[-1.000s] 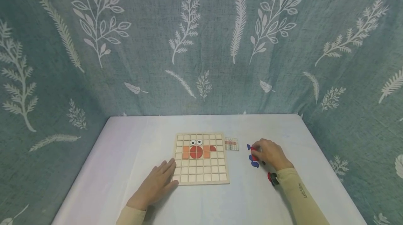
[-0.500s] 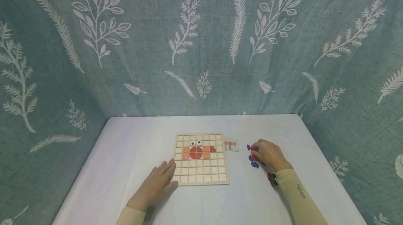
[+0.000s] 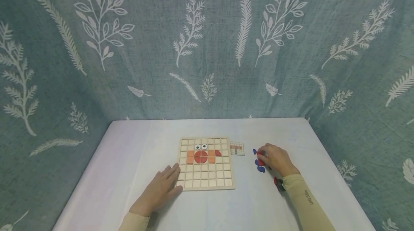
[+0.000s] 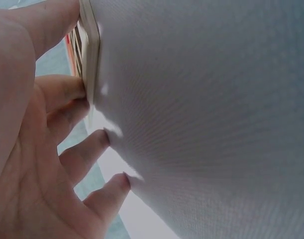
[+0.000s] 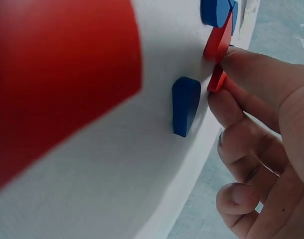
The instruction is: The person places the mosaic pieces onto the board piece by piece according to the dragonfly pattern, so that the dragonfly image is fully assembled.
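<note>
My left hand [image 3: 160,190] lies with spread fingers against the left edge of the wooden grid board [image 3: 213,183]; the left wrist view shows the thumb and a finger of the hand [image 4: 47,144] at the board's rim [image 4: 95,50]. On the board are two eye pieces, a red circle [image 3: 201,157], orange pieces and a red quarter [image 3: 218,153]. Right of it, my right hand [image 3: 277,159] is over red and blue pieces. In the right wrist view, thumb and forefinger of this hand [image 5: 271,132] pinch at a small red piece [image 5: 217,78], beside another red piece [image 5: 220,42].
A small pattern card [image 3: 237,148] lies beside the board's right edge. Blue pieces [image 3: 261,169] sit left of my right hand, and red and dark green pieces [image 3: 279,184] lie near the right sleeve. A large red shape [image 5: 62,64] fills the right wrist view's upper left.
Both hands look almost unmoved. The head view has shifted very slightly; the pieces on the board stand as before.
</note>
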The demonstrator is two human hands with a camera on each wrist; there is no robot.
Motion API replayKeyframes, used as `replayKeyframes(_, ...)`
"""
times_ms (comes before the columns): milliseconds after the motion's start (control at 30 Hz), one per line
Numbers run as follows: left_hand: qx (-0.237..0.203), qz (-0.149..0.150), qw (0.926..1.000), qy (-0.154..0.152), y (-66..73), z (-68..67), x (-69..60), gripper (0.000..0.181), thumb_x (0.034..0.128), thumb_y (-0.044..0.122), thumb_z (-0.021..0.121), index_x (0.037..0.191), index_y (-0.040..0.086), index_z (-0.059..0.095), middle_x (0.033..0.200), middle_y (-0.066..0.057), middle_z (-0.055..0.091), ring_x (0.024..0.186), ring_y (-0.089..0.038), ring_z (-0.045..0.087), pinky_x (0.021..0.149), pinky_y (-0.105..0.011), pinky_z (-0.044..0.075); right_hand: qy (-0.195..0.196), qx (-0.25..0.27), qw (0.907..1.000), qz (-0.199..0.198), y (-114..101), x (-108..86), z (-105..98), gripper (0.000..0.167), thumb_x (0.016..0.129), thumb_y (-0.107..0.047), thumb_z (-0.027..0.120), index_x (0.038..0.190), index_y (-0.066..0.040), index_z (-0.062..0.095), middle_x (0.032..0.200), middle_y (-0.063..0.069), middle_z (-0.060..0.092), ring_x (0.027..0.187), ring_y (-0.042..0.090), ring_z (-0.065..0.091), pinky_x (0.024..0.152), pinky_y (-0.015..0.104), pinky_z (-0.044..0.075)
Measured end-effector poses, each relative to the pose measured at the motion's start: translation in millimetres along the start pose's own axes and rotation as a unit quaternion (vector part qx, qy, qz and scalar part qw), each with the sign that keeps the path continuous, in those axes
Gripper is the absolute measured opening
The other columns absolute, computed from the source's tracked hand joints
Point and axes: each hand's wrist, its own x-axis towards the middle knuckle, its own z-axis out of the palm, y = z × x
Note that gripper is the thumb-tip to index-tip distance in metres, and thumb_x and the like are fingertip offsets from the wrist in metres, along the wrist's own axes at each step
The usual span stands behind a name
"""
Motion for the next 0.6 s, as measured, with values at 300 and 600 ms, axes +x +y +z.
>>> replayKeyframes(300, 0.0, -0.001, 1.0, 0.001, -1.5, 1.6, 0.4, 0.067, 0.0997, 0.039, 0.063, 0.151, 0.001, 0.045, 0.16, -0.013, 0.038, 0.146, -0.041, 0.034, 0.117, -0.063, 0.029, 0.013, 0.033, 0.9992, 0.02, -10.7, 0.9, -8.9, 0.025, 0.09, -0.028, 0.08, 0.108, -0.011, 0.077, 0.094, -0.002, 0.07, 0.088, 0.02, 0.067, 0.078, 0.044, 0.06)
replayKeyframes(600, -0.008, 0.0, 1.0, 0.002, -1.9, 2.7, 0.3, 0.067, 0.1004, 0.04, 0.062, 0.152, 0.002, 0.044, 0.161, -0.012, 0.036, 0.147, -0.041, 0.033, 0.118, -0.063, 0.027, 0.068, 0.04, 0.9957, -0.049, -42.0, 10.5, -9.7, 0.021, 0.089, -0.029, 0.08, 0.105, -0.015, 0.078, 0.092, -0.005, 0.069, 0.077, 0.015, 0.065, 0.067, 0.037, 0.059)
